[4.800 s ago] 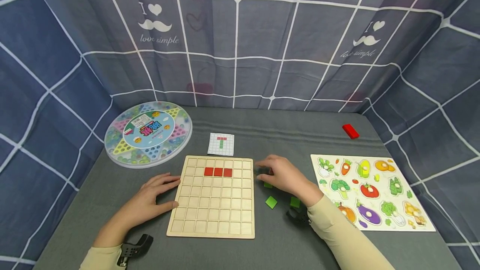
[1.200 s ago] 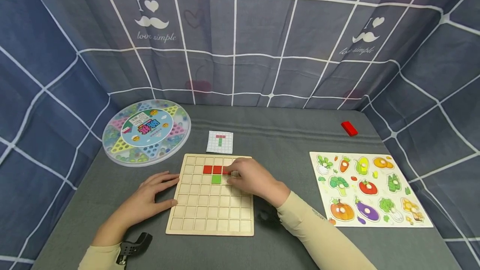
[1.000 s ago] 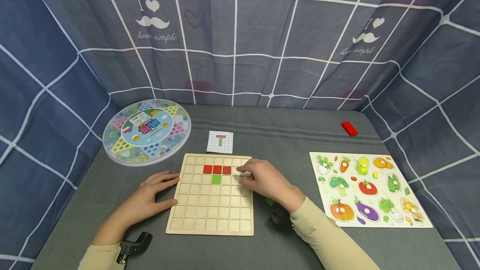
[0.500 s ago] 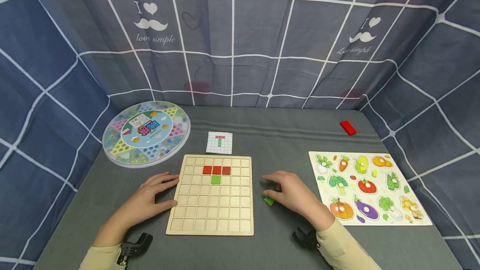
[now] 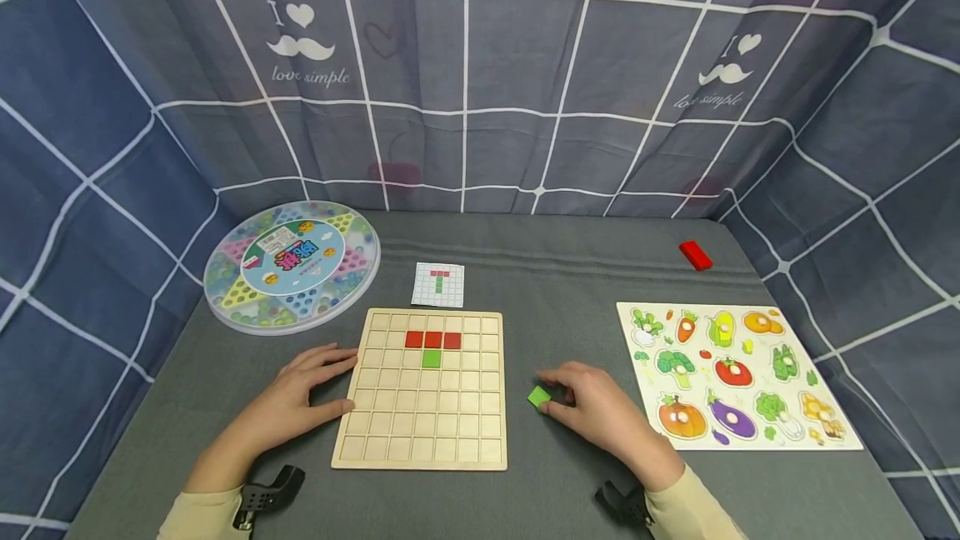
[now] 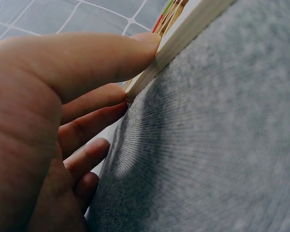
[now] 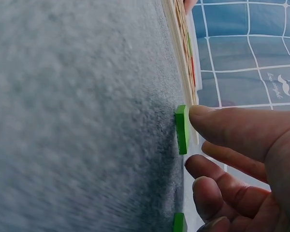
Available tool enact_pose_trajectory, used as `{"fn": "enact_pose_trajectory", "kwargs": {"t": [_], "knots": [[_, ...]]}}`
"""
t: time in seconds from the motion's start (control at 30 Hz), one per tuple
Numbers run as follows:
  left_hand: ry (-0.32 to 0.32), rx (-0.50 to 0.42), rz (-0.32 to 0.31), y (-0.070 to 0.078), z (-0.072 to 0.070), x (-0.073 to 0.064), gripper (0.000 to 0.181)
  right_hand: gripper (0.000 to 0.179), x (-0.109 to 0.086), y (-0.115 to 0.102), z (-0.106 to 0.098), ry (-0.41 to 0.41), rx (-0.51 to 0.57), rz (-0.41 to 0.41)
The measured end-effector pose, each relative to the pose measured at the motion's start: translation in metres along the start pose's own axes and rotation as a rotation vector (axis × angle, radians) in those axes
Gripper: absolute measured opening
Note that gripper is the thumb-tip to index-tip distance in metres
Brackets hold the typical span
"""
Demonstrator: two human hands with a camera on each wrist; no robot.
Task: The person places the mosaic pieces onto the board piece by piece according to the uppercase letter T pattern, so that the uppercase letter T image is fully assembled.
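A wooden grid board point(image 5: 420, 458) lies flat, with three red tiles point(image 5: 433, 340) in a row and one green tile point(image 5: 431, 359) below the middle one. My left hand point(image 5: 300, 407) rests beside the board, thumb and fingertips touching its left edge, as the left wrist view confirms. To the right of the board, my right hand point(image 5: 600, 411) hovers low at a loose green tile point(image 5: 537, 396). Its thumb is at the tile, other fingers spread off it; the right wrist view shows no pinch. A second loose green tile point(image 7: 180, 222) appears there, hidden in the head view.
Behind the board lies a small printed card point(image 5: 438, 285) with a red and green T. A round marble game box point(image 5: 292, 267) is at back left. At right are a vegetable puzzle board point(image 5: 738, 377) and a red block point(image 5: 696, 256).
A green tile now sits under the middle red tile. My right hand has left the board and moved right, down to the loose green tile. The left hand stays put.
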State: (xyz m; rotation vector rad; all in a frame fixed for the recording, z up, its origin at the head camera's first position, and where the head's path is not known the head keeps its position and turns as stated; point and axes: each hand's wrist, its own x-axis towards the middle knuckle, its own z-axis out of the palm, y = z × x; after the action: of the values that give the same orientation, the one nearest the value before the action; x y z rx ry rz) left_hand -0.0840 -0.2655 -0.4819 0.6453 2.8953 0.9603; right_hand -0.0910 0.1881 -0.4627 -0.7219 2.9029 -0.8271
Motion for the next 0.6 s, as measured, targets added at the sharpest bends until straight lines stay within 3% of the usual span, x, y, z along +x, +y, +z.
{"fn": "enact_pose_trajectory", "kwargs": {"t": [0.2, 0.6], "knots": [[-0.009, 0.000, -0.006, 0.0004, -0.0006, -0.0003, 0.066, 0.025, -0.0026, -0.0021, 0.0033, 0.005, 0.001, 0.003], [-0.006, 0.000, -0.008, -0.0008, 0.0002, 0.0005, 0.066, 0.025, -0.0015, -0.0058, 0.0079, 0.018, -0.055, 0.016]]}}
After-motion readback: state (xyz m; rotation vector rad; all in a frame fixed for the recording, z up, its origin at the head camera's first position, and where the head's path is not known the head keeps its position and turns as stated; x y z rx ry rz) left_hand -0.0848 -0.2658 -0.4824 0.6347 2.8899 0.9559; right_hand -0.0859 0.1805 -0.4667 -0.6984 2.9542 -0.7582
